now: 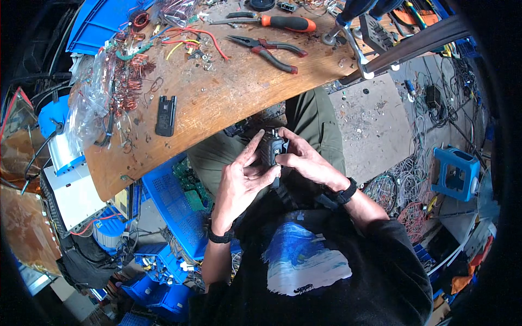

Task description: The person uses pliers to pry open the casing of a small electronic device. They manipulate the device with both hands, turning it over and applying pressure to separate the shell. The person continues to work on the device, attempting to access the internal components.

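Over my lap, just off the table's near edge, a small black two-way radio (272, 150) stands roughly upright between my hands, with short metal stubs at its top. My left hand (239, 176) is closed on its left side, thumb near the bottom and fingers along the edge. From the right, my right hand (309, 162) grips the other side, its thumb across the front. Part of the casing is hidden by the fingers. A flat black battery pack (166, 116) lies on the wooden table (217, 106), apart from both hands.
Red-handled pliers (267, 50) and an orange-black screwdriver (288, 23) lie on the table. Copper coils (126, 89) and plastic bags crowd its left side. A blue crate (176, 204) with circuit boards sits below left. Tangled cables (405, 179) cover floor at right.
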Available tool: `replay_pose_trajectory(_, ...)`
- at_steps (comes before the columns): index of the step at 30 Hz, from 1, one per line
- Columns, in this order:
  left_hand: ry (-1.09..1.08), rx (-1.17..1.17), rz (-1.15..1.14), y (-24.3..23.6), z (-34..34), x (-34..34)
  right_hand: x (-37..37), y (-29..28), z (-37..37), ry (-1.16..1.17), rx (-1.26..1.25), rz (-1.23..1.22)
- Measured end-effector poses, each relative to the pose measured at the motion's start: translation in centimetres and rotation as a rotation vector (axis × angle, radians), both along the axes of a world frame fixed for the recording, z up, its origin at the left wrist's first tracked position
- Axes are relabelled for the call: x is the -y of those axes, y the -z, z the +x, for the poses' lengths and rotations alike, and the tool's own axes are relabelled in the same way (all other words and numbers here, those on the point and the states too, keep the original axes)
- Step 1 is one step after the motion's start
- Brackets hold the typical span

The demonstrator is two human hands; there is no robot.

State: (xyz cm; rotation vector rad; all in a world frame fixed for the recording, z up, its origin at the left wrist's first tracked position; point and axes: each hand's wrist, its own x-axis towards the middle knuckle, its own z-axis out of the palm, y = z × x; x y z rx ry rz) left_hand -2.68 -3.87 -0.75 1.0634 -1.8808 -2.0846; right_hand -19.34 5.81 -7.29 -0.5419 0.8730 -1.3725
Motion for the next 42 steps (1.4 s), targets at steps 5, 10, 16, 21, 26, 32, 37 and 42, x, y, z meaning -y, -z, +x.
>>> replay_pose_trajectory(5, 0.062, 0.046, -0.033, 0.2, 0.3, 0.3, -0.1, 0.3, -0.1, -0.011, -0.059, -0.012)
replay_pose_trajectory(10, -0.05, -0.045, 0.179, 1.1, 0.8, 0.4, -0.1, -1.2, -0.2, 0.013, 0.277, 0.096)
replay_pose_trajectory(16, -0.064, 0.002, 0.173, 2.8, 1.6, 0.6, 0.3, -1.0, -0.3, 0.03, 0.164, 0.126)
replay_pose_trajectory(21, -0.133, -0.076, 0.386, 3.1, 0.8, 0.3, 0.5, -1.7, -0.4, 0.06, 0.012, 0.216)
replay_pose_trajectory(26, -0.136, -0.127, 0.415, 3.8, 1.0, 0.4, 0.7, -3.3, -1.0, 0.004, -0.044, 0.27)
replay_pose_trajectory(32, -0.06, -0.15, 0.384, 3.2, 1.6, 0.8, 1.0, -3.5, -2.5, -0.116, -0.097, 0.234)
replay_pose_trajectory(37, -0.035, -0.161, 0.378, 2.7, 1.4, 0.9, 1.4, -4.6, -2.8, -0.134, -0.178, 0.28)
replay_pose_trajectory(42, -0.036, -0.234, 0.487, 3.3, 1.8, 1.2, 1.7, -4.5, -2.3, -0.121, -0.177, 0.283)
